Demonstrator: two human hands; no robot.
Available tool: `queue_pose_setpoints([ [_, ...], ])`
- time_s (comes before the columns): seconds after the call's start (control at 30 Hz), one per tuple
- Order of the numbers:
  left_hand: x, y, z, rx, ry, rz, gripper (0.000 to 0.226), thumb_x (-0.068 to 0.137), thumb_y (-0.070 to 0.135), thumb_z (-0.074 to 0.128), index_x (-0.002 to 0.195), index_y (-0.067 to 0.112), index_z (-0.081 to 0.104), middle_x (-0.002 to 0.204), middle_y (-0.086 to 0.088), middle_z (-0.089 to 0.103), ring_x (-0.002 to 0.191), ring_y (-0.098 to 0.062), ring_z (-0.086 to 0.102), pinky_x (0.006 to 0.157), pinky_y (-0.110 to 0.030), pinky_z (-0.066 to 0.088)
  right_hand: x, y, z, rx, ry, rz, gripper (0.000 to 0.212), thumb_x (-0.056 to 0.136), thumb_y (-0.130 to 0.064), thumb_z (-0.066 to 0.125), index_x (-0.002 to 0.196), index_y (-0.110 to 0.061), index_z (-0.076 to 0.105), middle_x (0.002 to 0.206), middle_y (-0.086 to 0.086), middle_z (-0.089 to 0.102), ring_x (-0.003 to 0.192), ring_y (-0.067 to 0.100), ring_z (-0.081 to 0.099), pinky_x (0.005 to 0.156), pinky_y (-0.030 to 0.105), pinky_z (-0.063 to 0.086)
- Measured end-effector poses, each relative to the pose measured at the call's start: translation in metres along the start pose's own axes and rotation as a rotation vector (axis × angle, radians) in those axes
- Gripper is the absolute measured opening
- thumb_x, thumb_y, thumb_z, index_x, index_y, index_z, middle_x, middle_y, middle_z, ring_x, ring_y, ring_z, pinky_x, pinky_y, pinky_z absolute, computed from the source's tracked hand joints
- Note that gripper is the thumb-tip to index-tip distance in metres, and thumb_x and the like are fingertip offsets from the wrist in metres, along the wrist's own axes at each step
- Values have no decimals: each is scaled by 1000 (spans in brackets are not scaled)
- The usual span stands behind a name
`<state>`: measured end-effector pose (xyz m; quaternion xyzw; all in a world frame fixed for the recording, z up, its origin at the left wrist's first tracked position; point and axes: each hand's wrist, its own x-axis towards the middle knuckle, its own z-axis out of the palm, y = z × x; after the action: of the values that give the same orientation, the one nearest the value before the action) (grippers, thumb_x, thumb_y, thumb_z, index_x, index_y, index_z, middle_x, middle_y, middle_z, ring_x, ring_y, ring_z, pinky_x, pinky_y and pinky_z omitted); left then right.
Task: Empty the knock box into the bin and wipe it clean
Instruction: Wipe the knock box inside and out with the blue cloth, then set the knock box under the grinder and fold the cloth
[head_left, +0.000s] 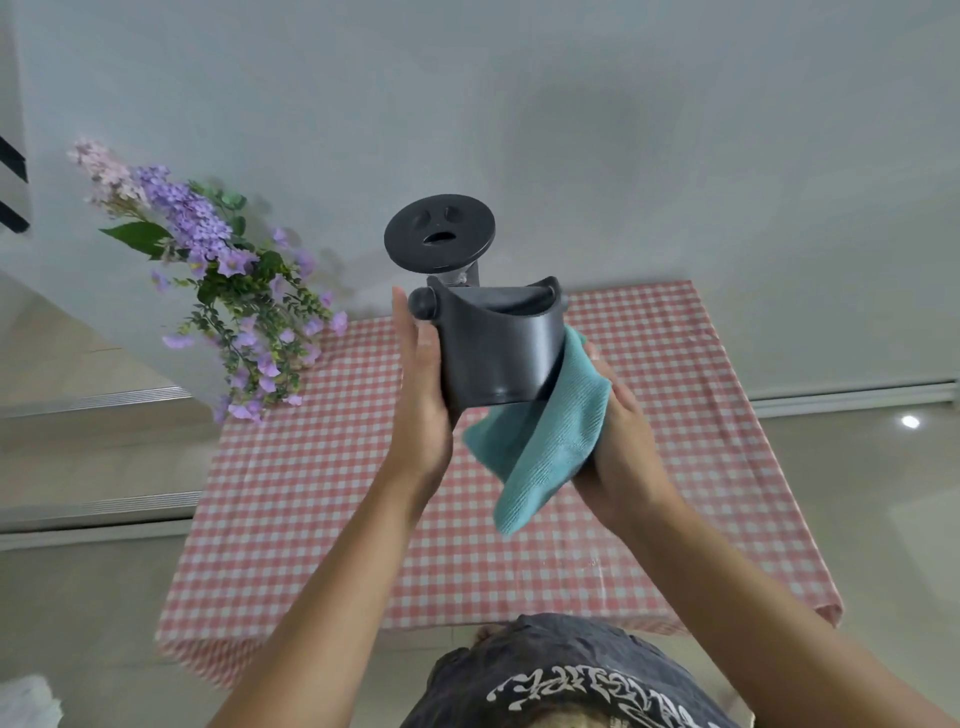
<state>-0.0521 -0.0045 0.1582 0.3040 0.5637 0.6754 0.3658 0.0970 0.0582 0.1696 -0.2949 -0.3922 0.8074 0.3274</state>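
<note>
I hold a dark grey knock box in the air above the table, upright with its open top and knock bar facing away from me. My left hand grips its left side. My right hand presses a teal microfibre cloth against the box's right side and bottom edge; the cloth hangs down below the box. The inside of the box is mostly hidden from view.
A table with a red and white checked cloth lies below my hands. A bunch of purple flowers stands at its far left corner. A black round stand rises behind the box. Pale floor surrounds the table.
</note>
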Motion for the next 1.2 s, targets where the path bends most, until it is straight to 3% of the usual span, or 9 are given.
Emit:
queue_pose_setpoints([
  [0.07,3,-1,1,125,43,66,62,111,53,34,167,44,10,175,7,29,161,-13,32,131,-51,29,1,-6,-4,-22,20,-52,33,107,-30,42,132,-23,61,117,-4,75,105,11,72,84,29,58],
  [0.13,2,0,8,232,85,148,56,118,35,25,170,33,5,168,30,27,152,14,31,129,-29,30,1,-9,-7,-103,30,-127,36,106,-26,44,140,-23,55,127,-1,71,118,17,68,97,36,55],
  [0.23,-5,5,20,259,174,247,52,119,12,20,166,24,5,135,59,32,122,43,34,104,4,32,0,-8,-11,-219,21,-205,41,105,-23,47,146,-22,49,134,0,67,124,18,64,105,38,51],
  [0.37,-5,11,25,311,144,273,54,115,26,35,167,20,21,145,46,49,134,24,46,113,-10,40,-7,-8,-18,-234,-25,-263,46,103,-22,50,148,-27,45,135,0,65,123,21,64,100,36,54],
  [0.57,-2,4,26,413,-36,152,114,69,33,90,162,20,24,157,4,50,143,-9,55,116,-37,51,-11,-1,-40,-261,-19,-187,44,105,-19,46,148,-30,46,140,-5,62,127,15,62,104,34,52],
  [0.73,-6,-21,31,340,-207,-7,102,70,31,81,156,21,28,151,7,52,137,0,57,106,-21,51,4,-11,-85,-204,-40,35,31,102,-32,45,125,-27,65,120,0,75,113,17,70,93,30,57],
  [0.87,-12,-46,38,341,-192,-68,102,72,30,84,158,19,29,146,13,58,137,-6,60,103,-24,54,28,-1,-144,-590,21,58,31,106,-27,47,132,-25,62,116,10,74,108,31,70,93,43,58],
  [1.03,-28,-68,38,380,-141,-166,110,68,37,87,158,34,22,141,30,58,133,7,59,98,-14,54,51,23,-228,-1109,147,137,43,103,-22,51,144,-34,51,137,6,62,118,27,60,92,33,46],
  [1.2,-48,-90,40,442,-49,-206,105,69,35,91,154,41,30,139,22,64,133,-5,63,102,-29,59,63,56,-287,-1485,9,440,55,99,-19,50,151,-31,39,124,19,64,96,34,65,81,43,55],
])
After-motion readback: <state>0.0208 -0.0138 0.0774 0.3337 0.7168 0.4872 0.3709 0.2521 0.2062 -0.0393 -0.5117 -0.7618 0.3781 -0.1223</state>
